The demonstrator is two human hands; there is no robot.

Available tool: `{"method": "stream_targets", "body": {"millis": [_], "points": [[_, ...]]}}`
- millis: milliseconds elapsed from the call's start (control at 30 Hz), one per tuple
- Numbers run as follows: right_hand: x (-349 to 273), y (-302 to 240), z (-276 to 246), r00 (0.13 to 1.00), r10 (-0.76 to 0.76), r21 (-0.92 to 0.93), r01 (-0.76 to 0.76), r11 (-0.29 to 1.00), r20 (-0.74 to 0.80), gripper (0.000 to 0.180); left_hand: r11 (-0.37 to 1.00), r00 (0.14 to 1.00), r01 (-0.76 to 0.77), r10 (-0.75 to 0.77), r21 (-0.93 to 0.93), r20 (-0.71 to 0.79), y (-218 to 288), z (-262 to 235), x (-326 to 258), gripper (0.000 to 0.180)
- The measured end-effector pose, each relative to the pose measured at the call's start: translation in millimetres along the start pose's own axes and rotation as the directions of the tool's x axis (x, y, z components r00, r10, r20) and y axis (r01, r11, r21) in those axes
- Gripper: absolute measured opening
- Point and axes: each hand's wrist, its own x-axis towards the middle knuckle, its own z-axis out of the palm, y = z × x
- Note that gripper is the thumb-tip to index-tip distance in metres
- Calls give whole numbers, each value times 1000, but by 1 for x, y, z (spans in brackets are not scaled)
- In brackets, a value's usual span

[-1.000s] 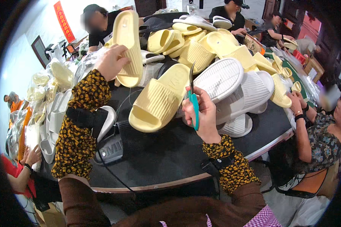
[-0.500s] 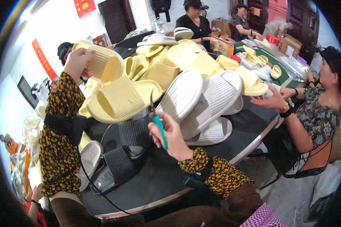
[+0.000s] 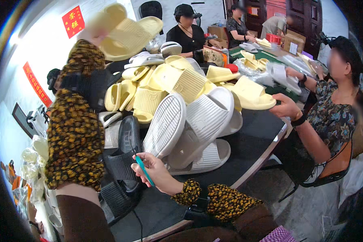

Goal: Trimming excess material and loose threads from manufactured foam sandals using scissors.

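Raised at the upper left, my left hand grips a pair of pale yellow slippers, partly smeared by motion. My right hand is closed around a slim cutting tool with a teal handle and a thin dark tip. Just beyond it, a white slipper leans sole-out against other white slippers. Black slippers lie to the left of my right hand, partly behind my left sleeve. Behind these rises a heap of yellow slippers.
A dark table with a pale edge carries the heap. At the right, a seated co-worker's hand holds a yellow slipper. Other people work around a green surface farther back. A cable hangs near my left arm.
My left hand has lifted the yellow slippers up and away from the heap, uncovering black slippers below. My right hand has moved left and lower with the teal-handled tool.
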Motion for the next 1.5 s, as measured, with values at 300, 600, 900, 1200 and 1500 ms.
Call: {"method": "stream_targets", "body": {"millis": [300, 600, 900, 1200, 1500], "points": [[9, 10, -7, 999, 21, -24, -22, 999, -28, 46, 185, 583, 790, -521, -585, 623, 87, 89, -58, 34], [11, -3, -14, 991, -21, 36, 26, 999, -131, 52, 574, 842, 510, -182, -641, 507, 75, -39, -180, 36], [28, -19, -31, 883, -370, -7, 384, 923, -288, 34, 450, 722, 677, -561, -583, 405, -20, -108, -377, 30], [23, -4, -35, 871, -410, -272, 339, 901, -271, 51, 404, 715, 689, -515, -602, 473, 27, -73, -478, 29], [20, -7, -37, 957, -201, 15, 208, 978, -207, 31, 276, 766, 638, -324, -719, 555, 38, -64, -447, 34]]}}
